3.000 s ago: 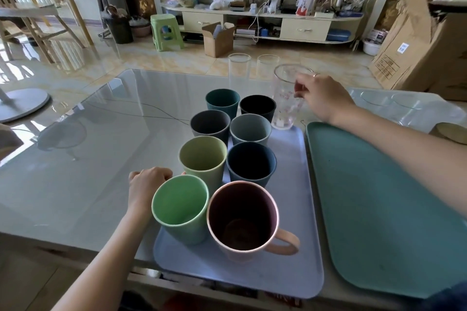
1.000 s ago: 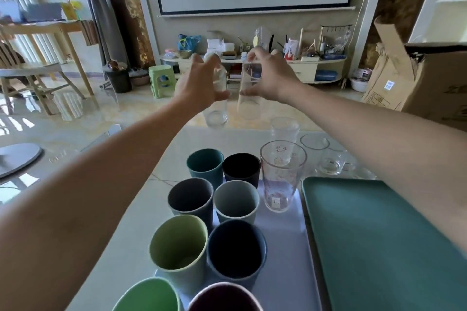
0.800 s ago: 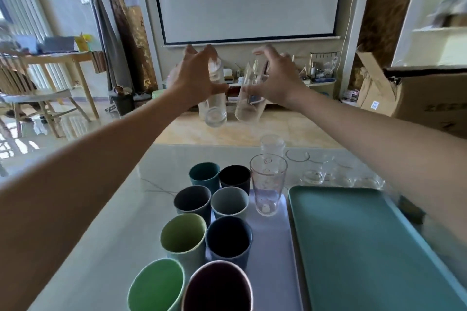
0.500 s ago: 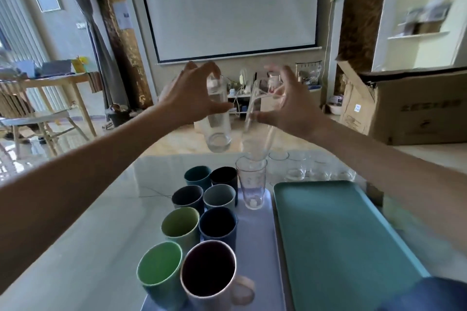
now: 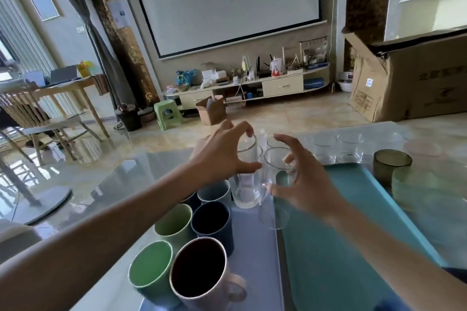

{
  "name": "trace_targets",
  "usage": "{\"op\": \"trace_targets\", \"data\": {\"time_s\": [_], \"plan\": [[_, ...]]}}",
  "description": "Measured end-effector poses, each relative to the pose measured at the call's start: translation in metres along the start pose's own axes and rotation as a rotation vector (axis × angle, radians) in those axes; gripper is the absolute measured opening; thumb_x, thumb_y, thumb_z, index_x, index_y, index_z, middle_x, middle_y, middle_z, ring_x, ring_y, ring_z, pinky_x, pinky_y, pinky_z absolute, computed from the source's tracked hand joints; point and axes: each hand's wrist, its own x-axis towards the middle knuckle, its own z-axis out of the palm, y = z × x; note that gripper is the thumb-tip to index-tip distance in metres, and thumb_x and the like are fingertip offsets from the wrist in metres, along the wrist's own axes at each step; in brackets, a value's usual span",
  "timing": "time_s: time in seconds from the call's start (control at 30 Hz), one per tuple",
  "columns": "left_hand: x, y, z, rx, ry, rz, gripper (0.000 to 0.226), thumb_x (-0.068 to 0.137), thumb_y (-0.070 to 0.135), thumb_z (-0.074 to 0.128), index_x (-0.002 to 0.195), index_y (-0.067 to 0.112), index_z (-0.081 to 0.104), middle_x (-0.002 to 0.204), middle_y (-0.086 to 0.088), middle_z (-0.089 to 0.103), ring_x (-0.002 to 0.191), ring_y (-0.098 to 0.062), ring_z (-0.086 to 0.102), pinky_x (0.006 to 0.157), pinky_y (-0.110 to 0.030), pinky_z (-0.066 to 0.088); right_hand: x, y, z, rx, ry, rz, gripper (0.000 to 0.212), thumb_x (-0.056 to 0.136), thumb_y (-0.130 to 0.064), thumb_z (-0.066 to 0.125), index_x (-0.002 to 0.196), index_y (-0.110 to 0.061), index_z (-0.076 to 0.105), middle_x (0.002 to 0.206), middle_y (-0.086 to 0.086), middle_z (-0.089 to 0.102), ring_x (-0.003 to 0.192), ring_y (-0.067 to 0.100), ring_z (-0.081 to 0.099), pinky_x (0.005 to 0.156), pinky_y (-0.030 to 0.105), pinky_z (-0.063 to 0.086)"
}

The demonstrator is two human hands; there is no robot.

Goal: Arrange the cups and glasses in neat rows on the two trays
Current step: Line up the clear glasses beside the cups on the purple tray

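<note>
Glasses of clear, tall, straight-sided make are sitting at mid-frame: one clear glass (image 5: pixel 246 179) is standing at the far end of the lavender rectangular tray (image 5: pixel 255 252), and the left hand (image 5: pixel 222 156) is curling over it, fingertips on the rim and thumb against its side. Just right of it, a second clear glass (image 5: pixel 275 189) is hanging over the seam between the lavender tray and the teal rectangular tray (image 5: pixel 341 242), with the right hand (image 5: pixel 303 184) wrapping its thumb and fingers around the upper part. Coloured cups are filling the lavender tray's left side in two rows, ending at the lower edge with a green cup (image 5: pixel 151 270) and a pink-rimmed handled mug (image 5: pixel 199 272). Behind the teal tray, more clear glasses (image 5: pixel 338 149) are standing on the glossy desk (image 5: pixel 101 179), and two green-tinted tumblers (image 5: pixel 393 166) are standing at the right.
</note>
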Motion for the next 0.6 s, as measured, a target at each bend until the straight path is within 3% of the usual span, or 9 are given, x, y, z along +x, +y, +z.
{"op": "trace_targets", "data": {"time_s": [0.07,0.2,0.37,0.6], "plan": [[0.003,-0.003,0.014,-0.003,-0.020,-0.024,0.065,0.062,0.051,0.078,0.115,0.026,0.049,0.109,-0.002,0.048,0.092,-0.022,0.054,0.081,-0.043,0.051,-0.001,0.001,-0.004,0.036,-0.035,0.051,0.093,0.066,-0.025,0.082,0.136,-0.044,0.025,0.112,-0.007,0.042,0.096,0.013,0.051,0.078,0.027,0.046],[0.003,-0.011,0.039,0.062,-0.045,-0.048,0.064,0.062,0.061,0.073,0.111,0.033,0.044,0.110,0.001,0.048,0.087,-0.022,0.058,0.080,-0.041,0.051,-0.006,0.004,-0.008,0.002,-0.052,0.106,0.097,0.064,-0.029,0.085,0.139,-0.039,0.024,0.109,-0.008,0.040,0.088,0.012,0.043,0.076,0.025,0.039],[0.008,-0.019,0.063,0.175,-0.092,-0.080,0.067,0.066,0.064,0.069,0.120,0.033,0.041,0.118,0.002,0.047,0.092,-0.019,0.058,0.089,-0.037,0.043,-0.009,0.005,-0.008,-0.077,-0.104,0.178,0.094,0.063,-0.036,0.084,0.137,-0.039,0.027,0.105,-0.008,0.042,0.090,0.013,0.049,0.073,0.023,0.039],[0.006,-0.030,0.090,0.161,-0.126,-0.105,0.069,0.065,0.069,0.065,0.119,0.034,0.042,0.121,0.003,0.049,0.095,-0.019,0.061,0.090,-0.039,0.042,-0.009,0.007,-0.004,-0.122,-0.139,0.225,0.093,0.063,-0.032,0.084,0.136,-0.040,0.028,0.096,-0.014,0.043,0.075,0.008,0.048,0.057,0.015,0.037]]}}
